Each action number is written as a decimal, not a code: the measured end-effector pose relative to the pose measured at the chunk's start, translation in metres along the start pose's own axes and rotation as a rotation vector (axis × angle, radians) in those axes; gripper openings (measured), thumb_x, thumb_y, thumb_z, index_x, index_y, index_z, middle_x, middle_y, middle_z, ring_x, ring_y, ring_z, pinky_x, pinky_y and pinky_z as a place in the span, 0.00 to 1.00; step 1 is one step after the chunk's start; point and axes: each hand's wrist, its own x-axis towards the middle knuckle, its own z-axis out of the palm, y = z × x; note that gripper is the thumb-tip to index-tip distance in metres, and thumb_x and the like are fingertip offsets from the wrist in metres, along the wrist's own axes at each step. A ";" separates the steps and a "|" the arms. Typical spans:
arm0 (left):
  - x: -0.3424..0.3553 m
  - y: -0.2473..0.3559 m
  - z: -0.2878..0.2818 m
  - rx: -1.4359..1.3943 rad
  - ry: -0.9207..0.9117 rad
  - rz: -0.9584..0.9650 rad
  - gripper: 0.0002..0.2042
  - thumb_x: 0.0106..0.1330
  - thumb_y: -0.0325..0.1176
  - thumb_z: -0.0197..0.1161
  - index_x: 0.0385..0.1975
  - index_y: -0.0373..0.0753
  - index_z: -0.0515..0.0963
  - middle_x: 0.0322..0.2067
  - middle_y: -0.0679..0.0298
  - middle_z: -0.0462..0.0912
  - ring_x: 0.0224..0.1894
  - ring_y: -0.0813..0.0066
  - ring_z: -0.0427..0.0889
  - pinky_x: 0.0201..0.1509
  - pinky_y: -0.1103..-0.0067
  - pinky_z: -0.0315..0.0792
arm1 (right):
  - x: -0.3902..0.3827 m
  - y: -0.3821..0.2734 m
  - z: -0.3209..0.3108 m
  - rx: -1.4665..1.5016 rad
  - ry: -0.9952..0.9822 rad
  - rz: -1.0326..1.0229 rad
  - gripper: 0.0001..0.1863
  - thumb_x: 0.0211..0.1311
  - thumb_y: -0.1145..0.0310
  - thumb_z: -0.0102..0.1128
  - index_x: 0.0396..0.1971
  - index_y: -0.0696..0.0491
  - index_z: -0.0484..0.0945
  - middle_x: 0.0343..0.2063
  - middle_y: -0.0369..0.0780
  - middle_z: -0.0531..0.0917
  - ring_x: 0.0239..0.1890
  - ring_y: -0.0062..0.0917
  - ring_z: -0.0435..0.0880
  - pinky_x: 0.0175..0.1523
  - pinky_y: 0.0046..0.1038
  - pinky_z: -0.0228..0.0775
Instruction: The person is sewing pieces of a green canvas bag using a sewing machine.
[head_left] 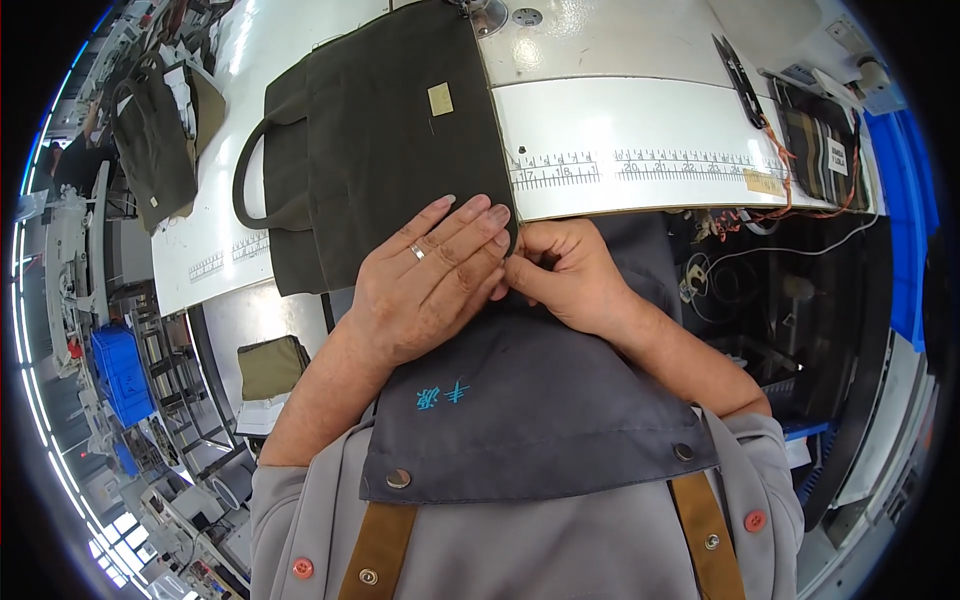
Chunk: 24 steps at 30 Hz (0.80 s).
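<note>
A dark olive fabric bag lies flat on the white sewing table, its looped handle pointing left. A small yellowish label shows on its upper face. My left hand, a ring on one finger, rests with outstretched fingers on the bag's near right corner. Close beside those fingertips, my right hand pinches the bag's edge between thumb and curled fingers. The pinched bit of cloth is mostly hidden. At the bag's far right corner is a metal sewing machine part.
Black thread snips lie at the far right, near orange threads and a striped cloth item. Printed rulers run along the table's front edge. More dark bags are piled at left. A folded olive piece sits lower left.
</note>
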 end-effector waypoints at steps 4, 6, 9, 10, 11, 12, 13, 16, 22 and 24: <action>0.001 0.000 -0.009 0.053 -0.107 0.021 0.13 0.63 0.28 0.68 0.48 0.38 0.86 0.55 0.59 0.86 0.61 0.65 0.85 0.69 0.65 0.74 | 0.000 -0.004 -0.006 -0.028 -0.047 0.036 0.12 0.72 0.72 0.62 0.25 0.57 0.82 0.23 0.32 0.86 0.22 0.09 0.76 0.28 0.17 0.67; 0.000 0.000 -0.011 0.114 -0.152 0.060 0.14 0.65 0.29 0.66 0.49 0.38 0.86 0.56 0.59 0.86 0.61 0.65 0.85 0.70 0.64 0.74 | 0.001 -0.005 -0.007 -0.007 -0.098 -0.030 0.12 0.73 0.72 0.61 0.26 0.57 0.83 0.23 0.32 0.85 0.23 0.10 0.77 0.29 0.18 0.68; -0.005 -0.001 -0.005 0.110 -0.072 0.042 0.15 0.66 0.30 0.64 0.52 0.39 0.85 0.55 0.60 0.86 0.60 0.65 0.85 0.70 0.64 0.73 | 0.001 -0.014 -0.006 -0.002 -0.163 0.033 0.13 0.73 0.71 0.61 0.26 0.58 0.82 0.24 0.32 0.86 0.26 0.11 0.78 0.31 0.19 0.68; -0.003 -0.001 -0.005 0.087 -0.063 0.039 0.16 0.66 0.29 0.64 0.53 0.38 0.85 0.55 0.60 0.87 0.60 0.65 0.85 0.70 0.64 0.74 | 0.000 -0.020 -0.006 -0.006 -0.165 0.032 0.13 0.73 0.71 0.61 0.26 0.58 0.82 0.24 0.32 0.86 0.26 0.11 0.78 0.31 0.19 0.68; -0.003 -0.001 -0.005 0.064 -0.054 0.033 0.17 0.66 0.29 0.64 0.54 0.38 0.85 0.54 0.59 0.87 0.59 0.65 0.86 0.70 0.65 0.74 | -0.001 -0.028 -0.006 -0.100 -0.149 0.082 0.11 0.72 0.70 0.63 0.28 0.57 0.82 0.24 0.33 0.85 0.25 0.15 0.79 0.31 0.21 0.70; -0.004 -0.002 -0.005 0.067 -0.048 0.029 0.17 0.66 0.29 0.64 0.54 0.38 0.85 0.54 0.59 0.87 0.59 0.65 0.86 0.70 0.65 0.74 | -0.003 -0.035 -0.006 -0.195 -0.131 0.132 0.09 0.71 0.68 0.66 0.31 0.57 0.82 0.23 0.35 0.84 0.25 0.18 0.80 0.32 0.23 0.71; -0.005 -0.003 -0.005 0.032 -0.040 0.011 0.17 0.65 0.28 0.64 0.55 0.38 0.84 0.53 0.59 0.87 0.59 0.64 0.86 0.69 0.64 0.75 | -0.006 -0.039 -0.008 -0.201 -0.135 0.131 0.09 0.71 0.68 0.66 0.31 0.57 0.82 0.23 0.35 0.84 0.25 0.18 0.80 0.32 0.23 0.71; -0.007 -0.005 -0.007 -0.034 -0.016 -0.023 0.18 0.66 0.26 0.64 0.56 0.38 0.84 0.52 0.58 0.88 0.58 0.63 0.86 0.68 0.64 0.76 | -0.012 -0.052 -0.015 -0.892 0.020 -0.492 0.08 0.62 0.70 0.73 0.38 0.54 0.84 0.28 0.38 0.85 0.23 0.23 0.81 0.29 0.25 0.72; -0.004 -0.007 -0.007 -0.115 0.057 -0.014 0.18 0.64 0.24 0.67 0.55 0.36 0.81 0.50 0.55 0.88 0.55 0.60 0.88 0.65 0.62 0.78 | 0.018 -0.065 -0.019 -1.397 0.061 -1.043 0.15 0.46 0.70 0.65 0.38 0.55 0.83 0.39 0.38 0.85 0.39 0.28 0.85 0.38 0.33 0.78; -0.005 -0.006 -0.006 -0.128 0.093 -0.003 0.18 0.63 0.23 0.68 0.54 0.36 0.80 0.49 0.54 0.88 0.55 0.59 0.88 0.65 0.61 0.78 | 0.023 -0.060 -0.021 -1.387 0.075 -1.113 0.12 0.46 0.71 0.65 0.33 0.56 0.84 0.38 0.39 0.86 0.40 0.28 0.86 0.40 0.31 0.78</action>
